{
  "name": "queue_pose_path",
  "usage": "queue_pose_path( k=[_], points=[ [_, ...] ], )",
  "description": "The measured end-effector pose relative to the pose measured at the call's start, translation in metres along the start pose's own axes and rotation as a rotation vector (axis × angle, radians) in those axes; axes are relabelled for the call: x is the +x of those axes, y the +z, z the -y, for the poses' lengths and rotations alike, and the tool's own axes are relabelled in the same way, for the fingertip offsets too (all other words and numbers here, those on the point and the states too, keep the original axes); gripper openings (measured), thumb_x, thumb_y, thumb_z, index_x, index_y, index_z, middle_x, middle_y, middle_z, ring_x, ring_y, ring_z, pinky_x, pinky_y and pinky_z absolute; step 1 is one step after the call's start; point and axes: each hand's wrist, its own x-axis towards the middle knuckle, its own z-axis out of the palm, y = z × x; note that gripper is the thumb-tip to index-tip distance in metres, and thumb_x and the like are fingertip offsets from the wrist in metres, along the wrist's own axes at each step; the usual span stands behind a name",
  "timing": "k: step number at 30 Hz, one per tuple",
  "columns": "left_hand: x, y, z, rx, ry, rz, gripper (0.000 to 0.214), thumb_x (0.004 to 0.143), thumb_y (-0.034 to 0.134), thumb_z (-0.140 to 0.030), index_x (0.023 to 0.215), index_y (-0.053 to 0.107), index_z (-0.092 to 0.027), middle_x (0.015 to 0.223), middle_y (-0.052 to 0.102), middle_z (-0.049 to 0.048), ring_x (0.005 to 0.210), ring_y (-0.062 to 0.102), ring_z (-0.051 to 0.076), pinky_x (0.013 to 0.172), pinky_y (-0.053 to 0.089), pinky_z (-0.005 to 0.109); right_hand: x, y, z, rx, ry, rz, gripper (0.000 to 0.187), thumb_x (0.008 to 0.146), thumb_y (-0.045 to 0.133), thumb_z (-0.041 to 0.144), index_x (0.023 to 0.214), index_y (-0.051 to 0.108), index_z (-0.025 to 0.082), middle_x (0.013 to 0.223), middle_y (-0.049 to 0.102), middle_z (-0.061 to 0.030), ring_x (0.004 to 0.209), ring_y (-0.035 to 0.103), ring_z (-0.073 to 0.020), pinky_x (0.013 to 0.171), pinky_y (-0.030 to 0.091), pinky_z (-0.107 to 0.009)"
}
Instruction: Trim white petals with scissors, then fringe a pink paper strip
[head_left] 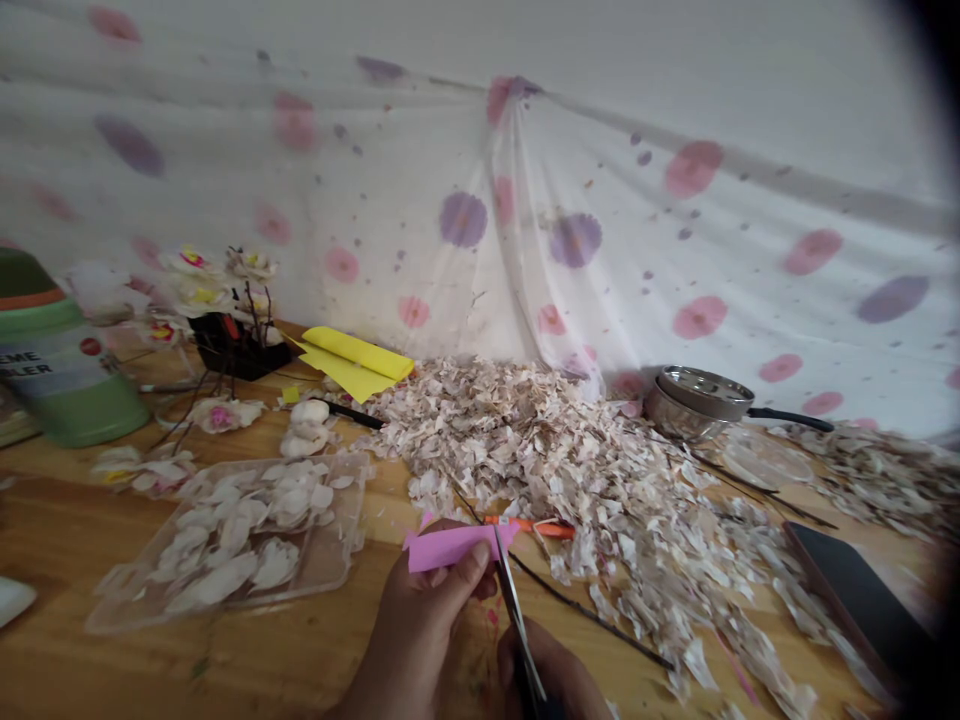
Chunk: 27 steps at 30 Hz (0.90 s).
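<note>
Left hand (pixel 420 625): clenched, pinching pink paper (pixel 450 547) flat between thumb and fingers.
Right hand (pixel 544 680): clenched on scissors (pixel 512 620) crossing the paper's right end.

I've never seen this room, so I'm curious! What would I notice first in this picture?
A huge heap of pale scraps fills the middle of the wooden table. At the bottom, the left hand holds a piece of pink paper, and the right hand holds scissors at its edge. Behind everything hangs a white sheet with pink and purple spots.
</note>
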Motion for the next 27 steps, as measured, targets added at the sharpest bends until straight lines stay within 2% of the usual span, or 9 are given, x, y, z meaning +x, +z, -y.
queue_pose_path(
  k=[7,11,19,22,25,27],
  points=[
    [0.001,-0.002,0.002,0.000,0.009,0.022,0.038,0.045,0.092,-0.043,0.063,0.072,-0.017,0.059,0.064,-0.0016,0.057,0.054,0.012,0.056,0.045,0.023,0.000,-0.001,0.004,-0.094,0.051,-0.027,0.037,0.072,0.053,0.060,0.072,0.047,0.023,0.064,0.042,0.0025,0.061,0.039,-0.0166,0.060,0.033,-0.029],
    [-0.001,0.001,-0.001,0.018,-0.011,0.018,0.037,0.047,0.092,-0.042,0.064,0.072,-0.017,0.060,0.064,-0.0012,0.059,0.055,0.013,0.058,0.045,0.024,0.001,0.001,0.003,-0.071,0.062,-0.014,0.032,0.073,0.052,0.055,0.071,0.048,0.023,0.063,0.043,0.0025,0.062,0.041,-0.0166,0.061,0.033,-0.029],
    [-0.001,0.000,-0.001,0.021,-0.012,0.010,0.039,0.043,0.092,-0.044,0.061,0.071,-0.017,0.058,0.064,-0.0008,0.058,0.054,0.013,0.057,0.044,0.025,0.003,0.000,-0.001,-0.049,0.099,0.015,0.036,0.070,0.051,0.059,0.073,0.047,0.023,0.064,0.038,0.0033,0.060,0.036,-0.0158,0.059,0.031,-0.029],
    [0.001,-0.001,0.001,0.021,-0.015,0.017,0.039,0.044,0.092,-0.043,0.063,0.071,-0.017,0.060,0.065,-0.0006,0.058,0.054,0.013,0.057,0.044,0.025,0.001,0.000,0.001,-0.065,0.065,0.007,0.050,0.068,0.051,0.072,0.073,0.046,0.023,0.063,0.039,0.0033,0.061,0.038,-0.0161,0.060,0.031,-0.029],
    [0.000,0.000,0.001,0.027,-0.016,0.012,0.037,0.047,0.091,-0.042,0.063,0.071,-0.017,0.059,0.063,-0.0013,0.058,0.053,0.013,0.058,0.044,0.025,-0.004,0.001,0.011,-0.063,0.023,0.014,0.071,0.055,0.049,0.092,0.074,0.043,0.024,0.064,0.040,0.0033,0.062,0.040,-0.0166,0.059,0.031,-0.029],
    [-0.001,0.001,-0.001,0.024,-0.025,0.014,0.035,0.048,0.091,-0.042,0.063,0.069,-0.018,0.058,0.062,-0.0016,0.058,0.052,0.013,0.059,0.043,0.025,-0.007,0.002,0.020,-0.074,0.001,0.015,0.080,0.048,0.046,0.099,0.074,0.042,0.024,0.064,0.041,0.0032,0.061,0.039,-0.0160,0.059,0.031,-0.029]
  ],
)
